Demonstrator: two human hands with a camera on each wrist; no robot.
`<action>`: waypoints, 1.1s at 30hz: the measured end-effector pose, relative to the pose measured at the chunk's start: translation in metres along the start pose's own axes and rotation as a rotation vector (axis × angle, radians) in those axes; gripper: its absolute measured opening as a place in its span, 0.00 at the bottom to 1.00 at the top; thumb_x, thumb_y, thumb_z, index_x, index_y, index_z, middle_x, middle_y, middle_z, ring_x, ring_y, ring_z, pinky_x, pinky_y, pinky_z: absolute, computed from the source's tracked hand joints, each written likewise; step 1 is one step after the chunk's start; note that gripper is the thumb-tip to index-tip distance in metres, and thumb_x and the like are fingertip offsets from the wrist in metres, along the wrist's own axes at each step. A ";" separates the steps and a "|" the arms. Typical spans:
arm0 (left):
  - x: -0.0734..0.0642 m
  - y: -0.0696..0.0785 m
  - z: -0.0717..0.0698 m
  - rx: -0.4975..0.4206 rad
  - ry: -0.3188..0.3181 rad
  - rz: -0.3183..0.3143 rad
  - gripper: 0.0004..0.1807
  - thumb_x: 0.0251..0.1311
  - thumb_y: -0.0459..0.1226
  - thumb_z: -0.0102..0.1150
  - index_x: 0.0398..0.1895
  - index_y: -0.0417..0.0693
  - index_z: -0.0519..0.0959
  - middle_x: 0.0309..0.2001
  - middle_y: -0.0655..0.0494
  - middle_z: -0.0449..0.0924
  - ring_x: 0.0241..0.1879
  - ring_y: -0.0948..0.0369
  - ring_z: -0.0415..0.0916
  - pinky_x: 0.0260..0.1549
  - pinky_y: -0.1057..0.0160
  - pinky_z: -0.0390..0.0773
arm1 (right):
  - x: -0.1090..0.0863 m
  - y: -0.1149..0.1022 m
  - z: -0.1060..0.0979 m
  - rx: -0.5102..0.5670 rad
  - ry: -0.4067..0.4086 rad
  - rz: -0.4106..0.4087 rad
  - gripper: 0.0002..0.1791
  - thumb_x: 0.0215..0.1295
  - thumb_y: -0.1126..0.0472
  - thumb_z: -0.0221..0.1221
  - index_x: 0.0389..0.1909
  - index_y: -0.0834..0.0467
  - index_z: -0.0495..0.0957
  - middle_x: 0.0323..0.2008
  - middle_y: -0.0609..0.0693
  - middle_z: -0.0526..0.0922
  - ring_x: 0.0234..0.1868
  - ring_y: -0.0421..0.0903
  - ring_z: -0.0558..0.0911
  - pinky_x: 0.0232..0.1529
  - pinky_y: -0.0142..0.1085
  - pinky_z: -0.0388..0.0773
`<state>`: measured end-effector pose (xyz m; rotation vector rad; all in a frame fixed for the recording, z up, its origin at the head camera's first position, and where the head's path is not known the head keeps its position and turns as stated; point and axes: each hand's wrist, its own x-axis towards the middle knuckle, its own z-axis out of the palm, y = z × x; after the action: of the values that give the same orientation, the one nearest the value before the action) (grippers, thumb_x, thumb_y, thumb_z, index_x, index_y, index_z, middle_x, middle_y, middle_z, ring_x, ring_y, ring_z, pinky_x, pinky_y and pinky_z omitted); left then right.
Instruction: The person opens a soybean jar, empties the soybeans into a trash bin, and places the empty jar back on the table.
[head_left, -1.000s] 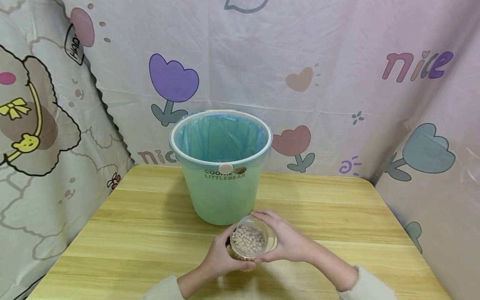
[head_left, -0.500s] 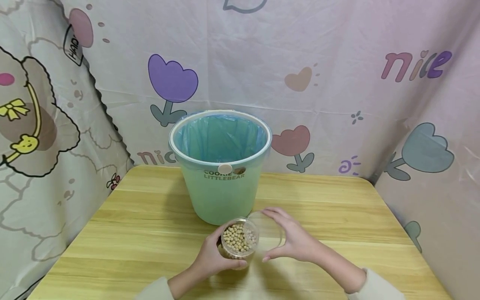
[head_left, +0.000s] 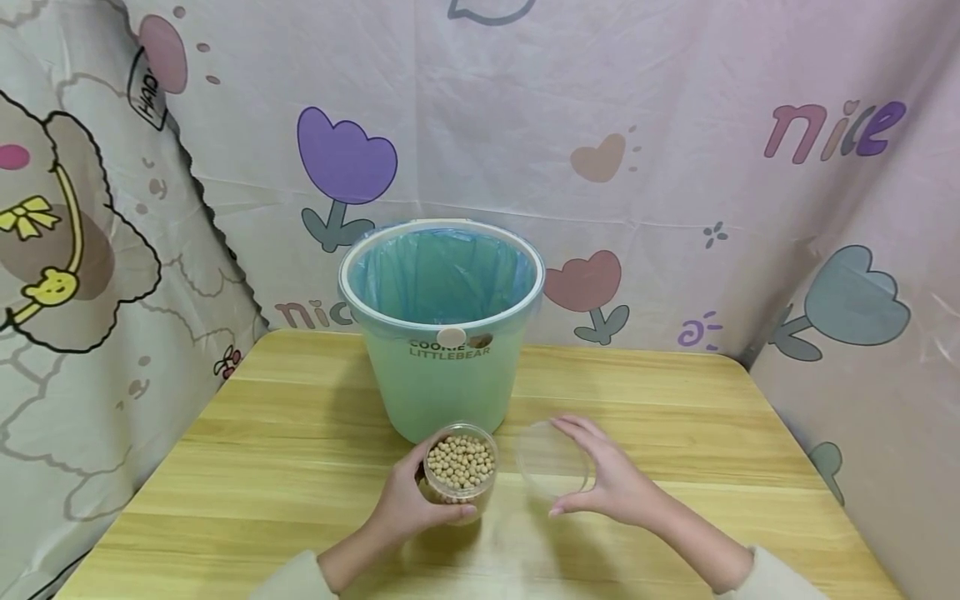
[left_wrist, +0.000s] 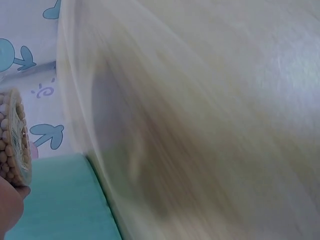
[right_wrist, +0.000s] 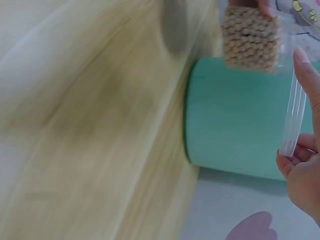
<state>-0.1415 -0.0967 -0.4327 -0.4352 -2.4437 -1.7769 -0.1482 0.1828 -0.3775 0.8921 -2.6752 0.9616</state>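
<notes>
Clear plastic is what both my hands have hold of. My left hand (head_left: 401, 504) wraps round the small round clear plastic jar of tan beans (head_left: 459, 464), my fingers (head_left: 461, 515) curled about its near side and my thumb up along the left wall, so the open mouth faces up and stands free above my grip. The jar sits low over the pale wooden tabletop (head_left: 262, 467), just in front of the mint-green plastic bin with a blue bag liner (head_left: 442, 333). From the left wrist view I see only the jar's edge (left_wrist: 12, 137) beside my palm; the rest is blurred.

My right hand (head_left: 611, 483) holds the thin round clear plastic lid (head_left: 553, 460), just to the right of the jar and apart from it. My fingers arch over the lid's far rim and my thumb takes its near edge; the right wrist view shows the lid (right_wrist: 292, 117) edge-on, pinched between fingertip and thumb, with the green bin behind it.
</notes>
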 end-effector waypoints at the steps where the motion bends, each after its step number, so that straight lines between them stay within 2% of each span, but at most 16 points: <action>1: 0.001 0.000 -0.001 0.004 0.000 0.004 0.53 0.28 0.38 0.79 0.65 0.41 0.63 0.59 0.40 0.70 0.57 0.46 0.71 0.54 0.61 0.75 | -0.002 0.002 0.001 -0.004 0.005 0.004 0.56 0.28 0.46 0.74 0.63 0.65 0.63 0.60 0.62 0.68 0.58 0.62 0.71 0.56 0.59 0.70; 11: 0.000 0.003 -0.017 0.075 0.033 0.021 0.54 0.27 0.40 0.80 0.64 0.41 0.64 0.59 0.39 0.70 0.57 0.45 0.71 0.55 0.55 0.75 | -0.019 0.023 0.020 -0.017 0.024 0.067 0.54 0.28 0.51 0.75 0.61 0.69 0.64 0.59 0.65 0.69 0.57 0.65 0.71 0.55 0.59 0.69; 20: -0.003 0.009 -0.037 0.122 0.072 0.011 0.54 0.26 0.41 0.80 0.64 0.43 0.64 0.60 0.39 0.70 0.57 0.45 0.71 0.55 0.51 0.73 | -0.031 0.037 0.037 0.007 -0.029 0.086 0.53 0.32 0.51 0.73 0.61 0.71 0.62 0.59 0.67 0.67 0.58 0.66 0.69 0.54 0.59 0.70; 23: -0.003 0.011 -0.044 0.142 0.088 0.013 0.53 0.26 0.40 0.80 0.64 0.41 0.64 0.59 0.39 0.70 0.57 0.45 0.71 0.55 0.54 0.74 | -0.034 0.039 0.042 0.015 -0.045 0.095 0.54 0.31 0.50 0.73 0.60 0.72 0.63 0.59 0.67 0.67 0.58 0.65 0.69 0.55 0.58 0.70; 29: -0.003 0.016 -0.059 0.162 0.107 0.032 0.53 0.26 0.37 0.80 0.64 0.38 0.63 0.60 0.38 0.70 0.57 0.46 0.71 0.53 0.74 0.70 | -0.039 0.040 0.052 0.054 -0.077 0.137 0.54 0.33 0.47 0.72 0.61 0.71 0.63 0.60 0.68 0.66 0.59 0.66 0.68 0.56 0.58 0.68; 33: -0.002 0.019 -0.068 0.168 0.118 0.041 0.53 0.26 0.36 0.80 0.64 0.38 0.63 0.59 0.39 0.71 0.56 0.47 0.71 0.52 0.78 0.69 | -0.042 0.041 0.059 0.058 -0.117 0.163 0.55 0.34 0.44 0.70 0.61 0.72 0.62 0.61 0.68 0.65 0.59 0.65 0.68 0.57 0.56 0.68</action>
<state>-0.1406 -0.1559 -0.3938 -0.3522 -2.4569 -1.5204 -0.1354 0.1921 -0.4593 0.7743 -2.8701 1.0568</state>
